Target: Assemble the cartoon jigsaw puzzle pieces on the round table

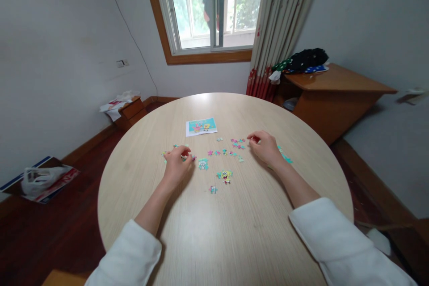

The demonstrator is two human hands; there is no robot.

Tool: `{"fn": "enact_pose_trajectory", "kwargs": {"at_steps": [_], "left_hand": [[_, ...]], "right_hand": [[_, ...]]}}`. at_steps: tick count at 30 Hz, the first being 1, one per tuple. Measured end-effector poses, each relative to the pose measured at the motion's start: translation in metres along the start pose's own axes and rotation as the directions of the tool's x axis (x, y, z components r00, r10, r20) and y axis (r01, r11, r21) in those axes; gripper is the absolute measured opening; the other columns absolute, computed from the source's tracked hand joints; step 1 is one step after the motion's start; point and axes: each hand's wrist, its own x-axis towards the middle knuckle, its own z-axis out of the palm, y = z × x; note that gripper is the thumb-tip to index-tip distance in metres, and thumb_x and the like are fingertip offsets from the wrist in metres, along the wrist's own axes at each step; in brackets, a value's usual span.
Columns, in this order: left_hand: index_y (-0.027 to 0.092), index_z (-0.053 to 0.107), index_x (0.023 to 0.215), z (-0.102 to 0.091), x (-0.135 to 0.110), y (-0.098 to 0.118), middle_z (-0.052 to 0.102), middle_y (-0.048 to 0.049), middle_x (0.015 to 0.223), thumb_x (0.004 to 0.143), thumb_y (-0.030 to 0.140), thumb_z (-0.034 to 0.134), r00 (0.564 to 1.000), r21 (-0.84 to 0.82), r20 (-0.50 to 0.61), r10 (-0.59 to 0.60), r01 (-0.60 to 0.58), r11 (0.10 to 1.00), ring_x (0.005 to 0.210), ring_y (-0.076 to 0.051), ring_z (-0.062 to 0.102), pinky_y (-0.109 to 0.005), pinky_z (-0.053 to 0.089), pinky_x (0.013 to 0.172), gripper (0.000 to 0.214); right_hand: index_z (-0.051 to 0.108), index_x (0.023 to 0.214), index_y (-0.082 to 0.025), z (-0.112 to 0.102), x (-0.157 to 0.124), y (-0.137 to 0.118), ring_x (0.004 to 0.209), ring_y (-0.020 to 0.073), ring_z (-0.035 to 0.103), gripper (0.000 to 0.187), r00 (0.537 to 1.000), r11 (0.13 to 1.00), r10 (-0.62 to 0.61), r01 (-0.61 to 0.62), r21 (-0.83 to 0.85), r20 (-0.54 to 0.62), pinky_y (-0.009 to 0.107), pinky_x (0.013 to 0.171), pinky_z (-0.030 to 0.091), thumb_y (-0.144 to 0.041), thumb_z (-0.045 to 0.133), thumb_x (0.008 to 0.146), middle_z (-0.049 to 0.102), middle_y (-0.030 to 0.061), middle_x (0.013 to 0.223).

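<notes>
My left hand (pixel 177 161) is low over the left cluster of jigsaw pieces, its fingers curved and apart from the thumb. A small piece (pixel 193 157) lies by its thumb tip, and others are partly hidden beneath the hand. To the right, my right hand (pixel 264 147) has its fingers curled in towards the thumb, beside some pink pieces (pixel 237 143); what its fingertips hold, if anything, is too small to make out. Between the hands lie a joined patch with a pale face (pixel 203 164), a yellow character patch (pixel 225 176) and a small patch (pixel 213 189).
The round wooden table (pixel 214 241) carries a picture sheet (pixel 201 127) behind the pieces. A joined turquoise strip (pixel 284 154) lies just beyond my right wrist. A wooden desk (pixel 338 81) with cloths stands at the back right, near a curtain (pixel 284 13).
</notes>
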Motion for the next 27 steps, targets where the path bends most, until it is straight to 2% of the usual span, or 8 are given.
{"fn": "enact_pose_trajectory", "kwargs": {"at_steps": [4, 8, 15, 19, 23, 27], "left_hand": [[0.020, 0.048, 0.063, -0.006, 0.004, -0.005, 0.059, 0.0023, 0.065, 0.068, 0.019, 0.055, 0.996, -0.115, -0.085, -0.031, 0.021, 0.993, 0.067, -0.016, 0.057, -0.031, 0.040, 0.074, 0.008], [0.022, 0.042, 0.061, -0.013, 0.010, -0.012, 0.050, 0.0048, 0.058, 0.063, 0.017, 0.054, 0.980, -0.183, -0.186, -0.066, 0.032, 0.983, 0.060, -0.014, 0.052, -0.026, 0.039, 0.063, 0.013], [0.021, 0.040, 0.057, -0.023, 0.019, -0.028, 0.046, 0.0067, 0.054, 0.060, 0.016, 0.056, 0.940, -0.221, -0.317, -0.128, 0.058, 0.974, 0.056, -0.012, 0.048, -0.023, 0.037, 0.060, 0.017], [0.021, 0.040, 0.057, -0.027, 0.023, -0.042, 0.041, 0.0071, 0.053, 0.060, 0.013, 0.053, 0.902, -0.282, -0.396, -0.172, 0.058, 0.958, 0.053, -0.011, 0.045, -0.022, 0.035, 0.055, 0.015], [0.021, 0.037, 0.058, -0.031, 0.027, -0.053, 0.040, 0.0072, 0.054, 0.062, 0.015, 0.051, 0.879, -0.396, -0.406, -0.250, 0.078, 0.915, 0.051, -0.011, 0.051, -0.021, 0.037, 0.051, 0.016], [0.020, 0.037, 0.056, -0.035, 0.029, -0.058, 0.039, 0.0076, 0.053, 0.060, 0.015, 0.051, 0.844, -0.437, -0.451, -0.291, 0.076, 0.896, 0.049, -0.009, 0.050, -0.020, 0.036, 0.048, 0.016]], "right_hand": [[0.066, 0.065, -0.017, 0.000, -0.001, -0.003, 0.058, 0.0133, 0.052, 0.013, 0.999, 0.998, 0.040, -0.041, 0.057, 0.011, 0.026, 0.059, 0.040, -0.017, 0.053, 0.064, 0.061, 0.0017, 0.062], [0.066, 0.063, -0.017, 0.000, -0.002, -0.005, 0.056, 0.0131, 0.053, 0.013, 0.998, 0.995, 0.054, -0.057, 0.085, 0.036, 0.025, 0.058, 0.040, -0.019, 0.054, 0.063, 0.061, 0.0007, 0.059], [0.067, 0.063, -0.017, 0.000, -0.003, -0.009, 0.054, 0.0127, 0.052, 0.013, 0.994, 0.991, 0.092, -0.097, 0.091, 0.059, 0.025, 0.057, 0.039, -0.020, 0.054, 0.062, 0.060, -0.0002, 0.056], [0.063, 0.062, -0.017, 0.003, -0.003, -0.009, 0.056, 0.0128, 0.052, 0.012, 0.995, 0.992, 0.053, -0.063, 0.106, 0.088, 0.025, 0.057, 0.039, -0.019, 0.052, 0.062, 0.059, -0.0003, 0.058], [0.061, 0.064, -0.018, 0.008, -0.004, -0.005, 0.059, 0.0135, 0.052, 0.012, 0.997, 0.994, -0.008, -0.001, 0.108, 0.078, 0.026, 0.059, 0.040, -0.018, 0.049, 0.063, 0.059, 0.0011, 0.063], [0.061, 0.064, -0.018, 0.009, -0.004, -0.004, 0.060, 0.0140, 0.052, 0.011, 0.996, 0.991, -0.033, 0.022, 0.131, 0.083, 0.027, 0.060, 0.041, -0.016, 0.050, 0.062, 0.059, 0.0014, 0.065]]}}
